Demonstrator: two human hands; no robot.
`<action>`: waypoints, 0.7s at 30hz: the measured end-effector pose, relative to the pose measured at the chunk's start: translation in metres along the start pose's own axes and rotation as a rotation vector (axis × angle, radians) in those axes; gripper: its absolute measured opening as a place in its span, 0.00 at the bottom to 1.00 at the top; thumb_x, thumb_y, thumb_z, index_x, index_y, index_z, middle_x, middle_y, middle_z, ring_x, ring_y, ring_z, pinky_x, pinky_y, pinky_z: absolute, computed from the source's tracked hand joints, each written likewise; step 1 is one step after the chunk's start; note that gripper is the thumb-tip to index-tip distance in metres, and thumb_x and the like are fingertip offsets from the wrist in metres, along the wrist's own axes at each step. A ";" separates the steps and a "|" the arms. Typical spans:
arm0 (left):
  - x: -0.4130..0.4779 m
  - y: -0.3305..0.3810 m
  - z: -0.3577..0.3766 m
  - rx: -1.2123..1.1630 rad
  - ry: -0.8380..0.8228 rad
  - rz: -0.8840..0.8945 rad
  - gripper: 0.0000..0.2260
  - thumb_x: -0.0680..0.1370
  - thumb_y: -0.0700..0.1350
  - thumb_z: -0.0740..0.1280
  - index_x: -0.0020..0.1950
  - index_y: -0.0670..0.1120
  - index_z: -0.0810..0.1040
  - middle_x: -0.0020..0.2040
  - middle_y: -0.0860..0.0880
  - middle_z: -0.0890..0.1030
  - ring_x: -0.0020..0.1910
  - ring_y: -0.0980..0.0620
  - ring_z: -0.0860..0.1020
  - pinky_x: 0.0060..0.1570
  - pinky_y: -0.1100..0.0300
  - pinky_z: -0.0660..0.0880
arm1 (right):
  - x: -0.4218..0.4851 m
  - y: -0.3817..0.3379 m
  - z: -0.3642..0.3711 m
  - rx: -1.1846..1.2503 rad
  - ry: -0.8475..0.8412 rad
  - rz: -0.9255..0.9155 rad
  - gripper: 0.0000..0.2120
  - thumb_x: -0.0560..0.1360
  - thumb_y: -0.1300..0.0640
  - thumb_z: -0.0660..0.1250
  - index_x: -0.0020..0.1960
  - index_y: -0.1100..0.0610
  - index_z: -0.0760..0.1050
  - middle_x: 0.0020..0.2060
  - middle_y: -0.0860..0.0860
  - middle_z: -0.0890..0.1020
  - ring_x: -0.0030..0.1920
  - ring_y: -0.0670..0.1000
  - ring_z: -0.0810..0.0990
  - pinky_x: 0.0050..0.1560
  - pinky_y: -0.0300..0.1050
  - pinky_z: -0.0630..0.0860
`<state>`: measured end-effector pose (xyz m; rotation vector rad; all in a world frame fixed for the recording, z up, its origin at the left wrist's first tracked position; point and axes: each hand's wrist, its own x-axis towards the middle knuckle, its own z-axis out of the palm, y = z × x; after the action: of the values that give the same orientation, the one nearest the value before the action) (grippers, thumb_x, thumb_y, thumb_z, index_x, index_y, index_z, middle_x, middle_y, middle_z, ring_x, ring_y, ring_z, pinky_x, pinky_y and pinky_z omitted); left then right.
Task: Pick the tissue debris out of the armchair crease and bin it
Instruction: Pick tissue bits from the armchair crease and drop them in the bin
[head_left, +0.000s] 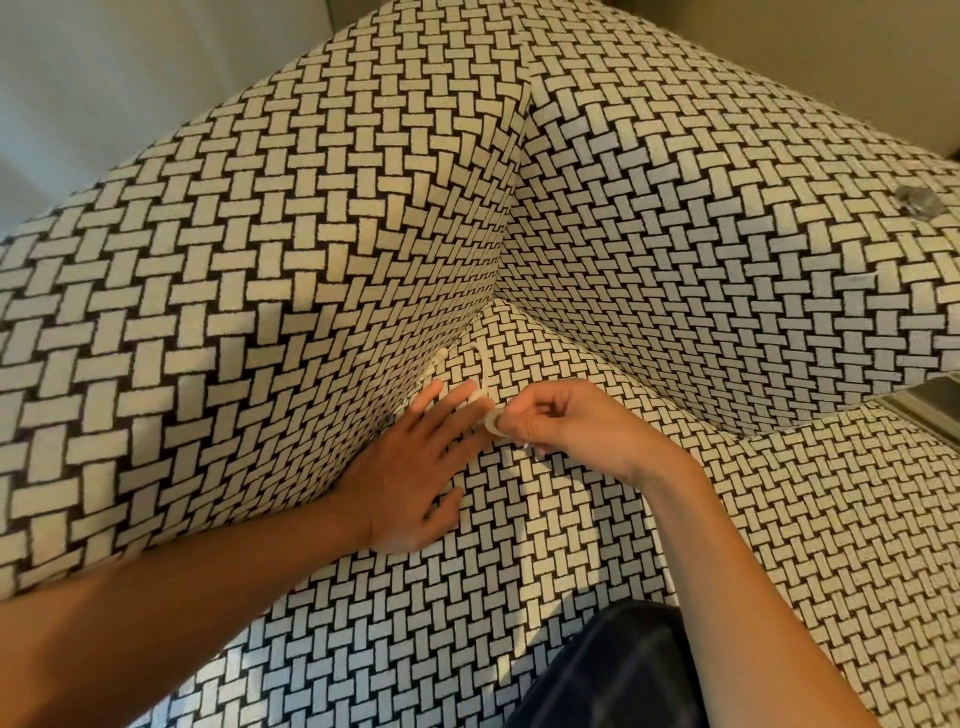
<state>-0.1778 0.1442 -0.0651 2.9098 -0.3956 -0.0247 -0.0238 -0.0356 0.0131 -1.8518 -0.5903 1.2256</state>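
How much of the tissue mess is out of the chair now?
Done: nothing I can confirm; no bin is in view. In hand: the right hand pinches a white tissue strip on the seat, while the left hand lies flat beside the crease. Left: a tissue scrap sits in the crease near the left fingertips, and every piece needs binning.

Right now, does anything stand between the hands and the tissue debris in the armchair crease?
Nothing visible does. The right hand pinches a tissue strip on the seat, and another tissue scrap sits exposed in the crease beyond the fingers of the left hand. No bin is in view, so that path cannot be judged.
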 end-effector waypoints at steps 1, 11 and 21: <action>-0.001 0.000 0.001 0.001 0.010 0.002 0.34 0.79 0.54 0.59 0.82 0.46 0.54 0.82 0.42 0.54 0.83 0.43 0.46 0.79 0.39 0.49 | 0.000 0.002 -0.001 0.050 0.009 -0.007 0.13 0.70 0.43 0.73 0.48 0.51 0.84 0.42 0.50 0.85 0.42 0.45 0.80 0.49 0.43 0.75; -0.002 -0.004 0.009 -0.036 0.026 0.027 0.30 0.78 0.52 0.60 0.80 0.45 0.63 0.74 0.42 0.66 0.79 0.40 0.58 0.77 0.40 0.60 | 0.029 0.024 -0.003 -0.077 0.392 -0.053 0.04 0.79 0.54 0.69 0.48 0.49 0.83 0.49 0.45 0.86 0.51 0.48 0.84 0.57 0.48 0.81; -0.003 -0.007 0.017 -0.062 0.096 0.039 0.28 0.75 0.51 0.63 0.72 0.40 0.69 0.69 0.40 0.69 0.72 0.38 0.66 0.72 0.42 0.65 | 0.041 0.018 0.001 -0.624 0.601 -0.069 0.07 0.79 0.51 0.68 0.55 0.51 0.76 0.45 0.48 0.80 0.43 0.49 0.78 0.44 0.51 0.80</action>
<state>-0.1796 0.1481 -0.0829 2.8284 -0.4275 0.1060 -0.0086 -0.0148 -0.0232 -2.5386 -0.7279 0.3914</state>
